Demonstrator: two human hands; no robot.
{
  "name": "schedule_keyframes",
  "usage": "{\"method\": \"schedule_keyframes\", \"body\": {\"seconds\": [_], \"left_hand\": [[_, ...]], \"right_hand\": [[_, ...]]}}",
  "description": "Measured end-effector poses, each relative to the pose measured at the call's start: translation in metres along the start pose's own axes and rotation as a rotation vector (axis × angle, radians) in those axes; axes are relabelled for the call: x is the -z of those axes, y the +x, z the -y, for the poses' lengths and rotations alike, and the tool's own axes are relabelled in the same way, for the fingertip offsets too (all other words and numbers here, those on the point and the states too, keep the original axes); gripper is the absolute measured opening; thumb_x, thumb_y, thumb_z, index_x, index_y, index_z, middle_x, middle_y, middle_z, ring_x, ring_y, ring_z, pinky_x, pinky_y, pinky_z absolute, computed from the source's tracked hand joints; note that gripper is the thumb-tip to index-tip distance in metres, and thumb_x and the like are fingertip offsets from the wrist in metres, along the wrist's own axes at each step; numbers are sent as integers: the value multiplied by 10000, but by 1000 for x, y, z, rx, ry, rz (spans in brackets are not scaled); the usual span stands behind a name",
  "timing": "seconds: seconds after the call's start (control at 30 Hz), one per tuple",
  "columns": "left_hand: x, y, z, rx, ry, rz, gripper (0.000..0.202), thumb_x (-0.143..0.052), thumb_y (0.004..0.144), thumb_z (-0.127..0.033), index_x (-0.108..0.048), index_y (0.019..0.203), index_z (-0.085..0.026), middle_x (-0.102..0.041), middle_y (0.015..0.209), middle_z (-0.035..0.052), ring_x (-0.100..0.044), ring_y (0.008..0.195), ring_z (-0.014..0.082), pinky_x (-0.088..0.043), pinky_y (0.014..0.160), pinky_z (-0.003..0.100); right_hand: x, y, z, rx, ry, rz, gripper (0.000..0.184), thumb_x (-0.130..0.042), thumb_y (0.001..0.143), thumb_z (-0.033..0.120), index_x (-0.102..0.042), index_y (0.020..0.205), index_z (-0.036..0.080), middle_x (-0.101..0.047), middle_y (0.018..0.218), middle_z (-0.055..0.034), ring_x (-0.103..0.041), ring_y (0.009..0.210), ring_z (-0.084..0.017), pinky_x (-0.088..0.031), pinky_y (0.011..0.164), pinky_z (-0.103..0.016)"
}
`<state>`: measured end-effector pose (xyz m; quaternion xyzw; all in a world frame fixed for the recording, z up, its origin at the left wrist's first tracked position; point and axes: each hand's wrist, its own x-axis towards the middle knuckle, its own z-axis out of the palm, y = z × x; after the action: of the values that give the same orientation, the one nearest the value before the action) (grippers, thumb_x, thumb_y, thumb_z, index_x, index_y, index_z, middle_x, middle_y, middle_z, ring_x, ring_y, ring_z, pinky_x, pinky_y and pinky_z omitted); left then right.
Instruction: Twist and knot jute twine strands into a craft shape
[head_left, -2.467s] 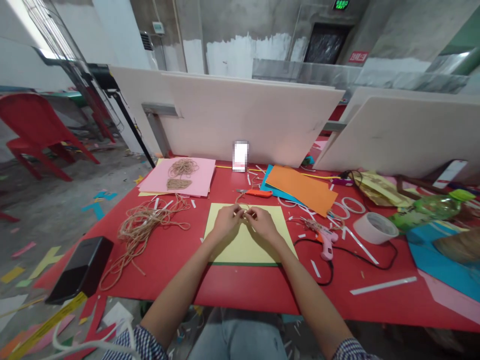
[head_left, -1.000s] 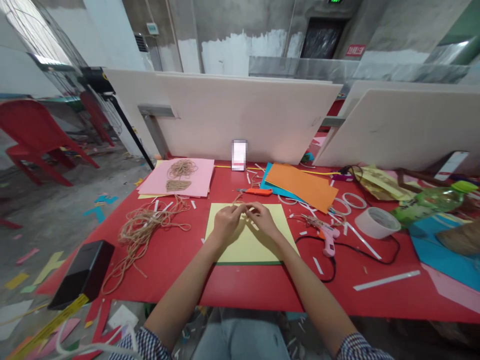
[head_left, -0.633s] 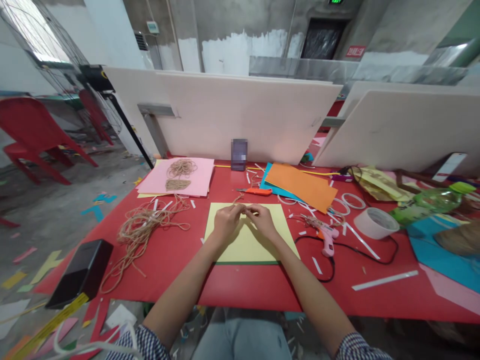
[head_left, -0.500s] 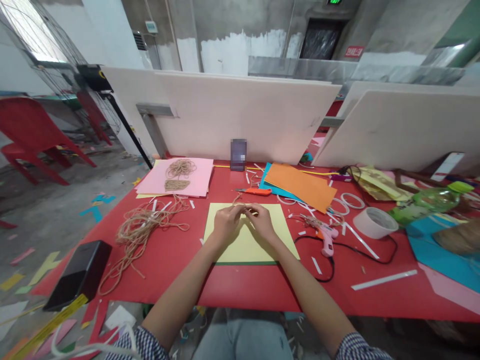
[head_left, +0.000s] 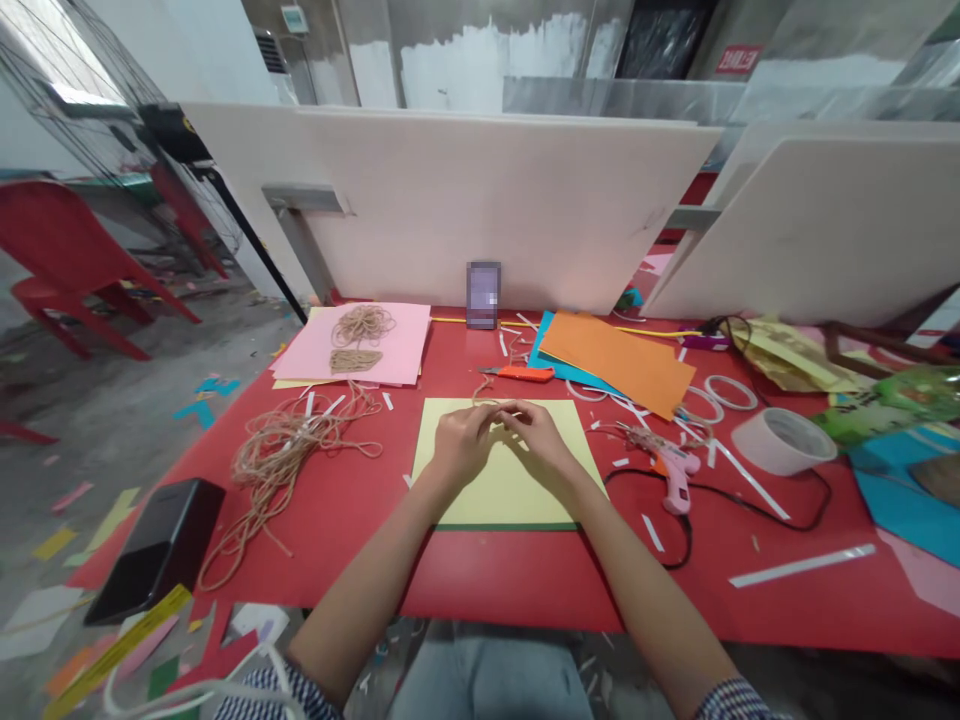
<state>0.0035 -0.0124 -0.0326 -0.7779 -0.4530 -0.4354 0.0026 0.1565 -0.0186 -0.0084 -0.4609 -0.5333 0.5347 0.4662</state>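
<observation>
My left hand (head_left: 461,445) and my right hand (head_left: 536,435) meet above a pale yellow card (head_left: 525,495), their fingertips pinching a thin strand of jute twine (head_left: 487,403). The strand's end rises beyond my fingers. The card lies on a red table (head_left: 510,580). To its left sprawls a loose heap of jute twine (head_left: 289,460). Farther back, a pink sheet (head_left: 397,350) carries a twine coil (head_left: 364,325) and a flat twine shape (head_left: 356,361). An orange utility knife (head_left: 517,373) lies just beyond the card.
Orange paper (head_left: 615,360) overlaps blue paper at the back. To the right are a pink glue gun (head_left: 679,478) with a black cord, a tape roll (head_left: 784,440), and white paper strips. A black box (head_left: 154,550) sits at the left table edge. A phone (head_left: 482,295) leans against a white board (head_left: 495,210).
My hands stay together on the twine, with small finger shifts. The whole view has moved slightly, and the phone's screen has gone from bright to dark.
</observation>
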Motion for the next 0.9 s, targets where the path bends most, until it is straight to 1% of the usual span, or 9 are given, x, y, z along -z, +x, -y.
{"method": "schedule_keyframes", "body": {"seconds": [0.07, 0.13, 0.33, 0.4, 0.53, 0.67, 0.77, 0.9], "left_hand": [[-1, 0, 1, 8, 20, 15, 127, -580, 917, -199, -703, 947, -212, -767, 796, 30, -690, 674, 154, -457, 620, 234], [-1, 0, 2, 20, 34, 39, 113, -591, 910, -205, -703, 927, -210, -763, 783, 29, -685, 667, 155, -450, 618, 234], [2, 3, 1, 101, 22, 128, 139, -576, 921, -221, -712, 951, -209, -759, 775, 36, -682, 684, 164, -449, 640, 243], [4, 5, -2, 145, -23, 147, 150, -569, 925, -217, -716, 954, -211, -764, 789, 35, -682, 693, 159, -457, 668, 246], [8, 10, -7, 298, -168, 172, 160, -577, 924, -229, -737, 932, -223, -775, 847, 25, -673, 699, 143, -474, 707, 246], [11, 16, -11, 426, -298, 236, 182, -578, 908, -213, -757, 874, -215, -775, 841, 11, -657, 669, 128, -474, 683, 229], [12, 18, -11, 482, -352, 245, 199, -571, 904, -216, -765, 866, -202, -770, 820, 23, -645, 651, 130, -472, 660, 225], [10, 17, -11, 551, -405, 263, 203, -576, 900, -231, -768, 862, -176, -746, 733, 37, -626, 605, 132, -457, 612, 222]], "right_hand": [[-2, -2, -1, -27, 55, 33, 285, -678, 805, 439, -741, 942, 197, -723, 930, -72, -616, 780, -174, -472, 677, -287], [-3, -1, -3, -25, 46, 27, 301, -673, 806, 448, -746, 938, 188, -728, 931, -82, -615, 771, -177, -474, 660, -288], [1, 7, -8, 18, -180, -67, 236, -670, 791, 408, -726, 829, 181, -731, 852, -81, -636, 751, -193, -501, 692, -309], [2, 8, -7, 29, -232, -85, 220, -647, 809, 390, -718, 822, 182, -736, 858, -81, -641, 755, -192, -504, 699, -305], [2, 5, -3, 47, -314, -100, 222, -605, 847, 376, -719, 837, 185, -743, 872, -79, -646, 763, -189, -504, 701, -297], [3, 4, -1, 53, -373, -88, 214, -590, 869, 360, -716, 865, 187, -743, 905, -78, -658, 794, -187, -502, 728, -295], [3, 2, -1, 54, -393, -100, 197, -577, 883, 336, -706, 892, 187, -740, 919, -74, -666, 802, -187, -500, 734, -299], [3, 1, -1, 59, -449, -109, 174, -557, 893, 295, -694, 884, 188, -737, 914, -68, -666, 816, -186, -487, 738, -296]]}}
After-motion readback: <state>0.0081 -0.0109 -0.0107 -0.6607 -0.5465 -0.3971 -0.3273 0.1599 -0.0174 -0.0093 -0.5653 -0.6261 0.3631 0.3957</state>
